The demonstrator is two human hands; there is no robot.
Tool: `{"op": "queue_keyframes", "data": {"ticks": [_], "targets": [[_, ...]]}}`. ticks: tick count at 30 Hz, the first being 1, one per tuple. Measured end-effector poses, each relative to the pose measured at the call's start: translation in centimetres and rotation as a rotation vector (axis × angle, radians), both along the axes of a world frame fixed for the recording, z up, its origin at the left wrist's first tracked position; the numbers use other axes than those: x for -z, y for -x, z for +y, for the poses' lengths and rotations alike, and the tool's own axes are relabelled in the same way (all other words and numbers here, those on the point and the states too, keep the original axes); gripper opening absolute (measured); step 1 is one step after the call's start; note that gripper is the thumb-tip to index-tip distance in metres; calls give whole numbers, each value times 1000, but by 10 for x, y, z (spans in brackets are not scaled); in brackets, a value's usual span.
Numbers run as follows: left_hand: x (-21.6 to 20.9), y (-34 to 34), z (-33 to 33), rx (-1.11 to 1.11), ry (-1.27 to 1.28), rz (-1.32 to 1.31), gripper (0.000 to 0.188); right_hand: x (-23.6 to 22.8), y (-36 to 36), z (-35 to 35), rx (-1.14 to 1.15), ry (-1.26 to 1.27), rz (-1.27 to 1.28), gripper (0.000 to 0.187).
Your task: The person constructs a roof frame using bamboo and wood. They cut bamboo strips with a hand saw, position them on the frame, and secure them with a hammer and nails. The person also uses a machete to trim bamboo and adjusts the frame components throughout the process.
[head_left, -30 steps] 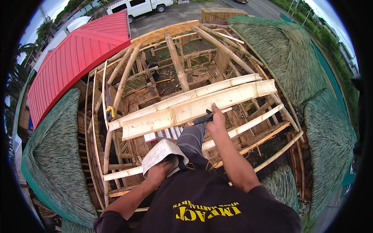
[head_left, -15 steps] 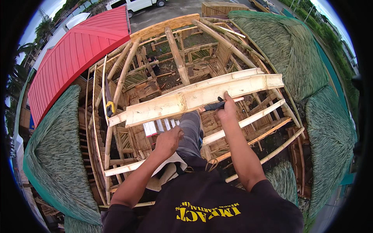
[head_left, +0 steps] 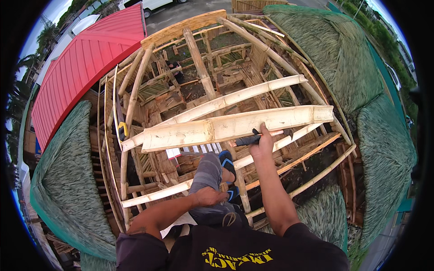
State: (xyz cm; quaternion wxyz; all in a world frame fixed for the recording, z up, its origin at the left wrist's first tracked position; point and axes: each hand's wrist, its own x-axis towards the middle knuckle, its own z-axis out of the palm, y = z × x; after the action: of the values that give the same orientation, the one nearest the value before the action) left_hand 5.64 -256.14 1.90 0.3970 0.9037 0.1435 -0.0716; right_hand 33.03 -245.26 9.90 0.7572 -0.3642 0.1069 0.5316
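A wide split bamboo length (head_left: 181, 134) lies slantwise in front of me, its pale hollow side facing up. My right hand (head_left: 263, 143) is closed under its near edge, thumb on the bamboo, and also grips a black-wrapped handle (head_left: 247, 140); what tool it belongs to I cannot tell. A narrower split bamboo strip (head_left: 235, 98) runs across the frame just beyond. My left hand (head_left: 210, 197) is curled closed against my grey shorts (head_left: 205, 174); its palm is hidden. A yellow and black tape measure (head_left: 122, 131) hangs on the frame at the left.
I am up on an open bamboo roof frame, with a round pole (head_left: 199, 63) rising ahead and a split strip (head_left: 280, 143) crossing near my sandals (head_left: 227, 163). Below are slatted floors and a white ladder (head_left: 199, 148). A red roof (head_left: 86, 63) and thatched roofs (head_left: 325, 58) stand around.
The wide bamboo has shifted toward me, away from the strip behind it, with my right hand moving along. My left hand has come down and right onto my shorts. My sandals now show.
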Motion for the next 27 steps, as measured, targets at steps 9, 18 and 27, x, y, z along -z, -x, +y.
{"op": "queue_keyframes", "data": {"ticks": [9, 18, 27], "targets": [[-12, 53, -16, 107, -168, -188, 29, 22, 17, -9, -20, 63, 97, 40], [3, 38, -9, -67, -82, -76, 26, 39, 38, -8, -102, 79, 105, 37], [5, 38, -16, -149, -246, -146, 25, 55, 57, -14, -194, 124, 118, 34]]}}
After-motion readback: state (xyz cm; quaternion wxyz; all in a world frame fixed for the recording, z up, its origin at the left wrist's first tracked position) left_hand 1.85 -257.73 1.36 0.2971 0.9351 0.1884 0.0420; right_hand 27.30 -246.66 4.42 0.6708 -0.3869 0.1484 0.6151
